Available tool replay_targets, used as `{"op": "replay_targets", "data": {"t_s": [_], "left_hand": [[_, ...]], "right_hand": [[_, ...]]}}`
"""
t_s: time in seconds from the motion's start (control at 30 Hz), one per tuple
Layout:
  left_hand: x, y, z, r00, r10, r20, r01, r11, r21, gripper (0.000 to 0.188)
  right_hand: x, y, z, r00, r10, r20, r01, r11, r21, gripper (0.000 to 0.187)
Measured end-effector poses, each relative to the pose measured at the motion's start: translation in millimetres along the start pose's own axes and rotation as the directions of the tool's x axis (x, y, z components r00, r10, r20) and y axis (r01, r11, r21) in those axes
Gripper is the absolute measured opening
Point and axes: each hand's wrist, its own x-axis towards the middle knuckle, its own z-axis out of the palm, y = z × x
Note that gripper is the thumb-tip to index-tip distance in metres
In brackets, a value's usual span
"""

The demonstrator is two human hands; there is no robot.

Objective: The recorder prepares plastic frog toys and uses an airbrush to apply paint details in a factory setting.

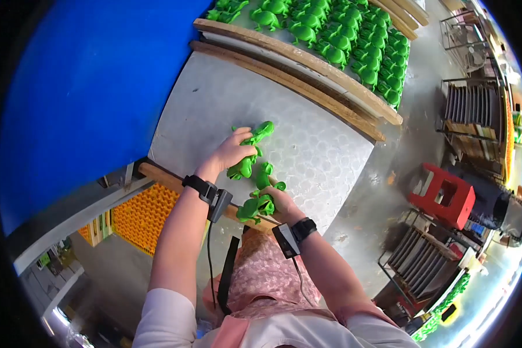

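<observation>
My left hand reaches over the grey board with its fingers curled round glossy green frog-like figures. A green part sticks out beyond its fingertips; whether it is a separate figure I cannot tell. Closer to me, my right hand grips another green frog-like figure above the board's near edge. A curled green piece rises by the right thumb, and the fingers hide how it joins the figure. Both wrists wear black straps with small boxes and cables.
The grey board has wooden bars along its far side. Beyond them, rows of green figures fill another board. A blue surface lies left, an orange bumpy sheet below it. Racks and a red stool stand right.
</observation>
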Motion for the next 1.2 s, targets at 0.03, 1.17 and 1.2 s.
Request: {"op": "replay_targets", "data": {"t_s": [0.03,1.17,1.2], "left_hand": [[1.4,-1.0,-0.5,0.998,0.021,0.054,-0.024,0.998,0.059,0.039],[-132.5,114.9,162.5,0.810,0.056,0.584,0.291,0.826,-0.483,0.040],[-140.1,126.0,187.8,0.773,0.037,0.633,0.322,0.837,-0.442,0.038]], "right_hand": [[6.2,3.1,-1.7,1.000,-0.025,-0.005,0.025,1.000,0.010,0.051],[-209.1,-6.4,-94.1,0.903,-0.313,0.294,0.328,0.945,-0.002,0.029],[-225.0,-1.6,-108.0,0.888,-0.307,0.343,0.320,0.947,0.019,0.026]]}}
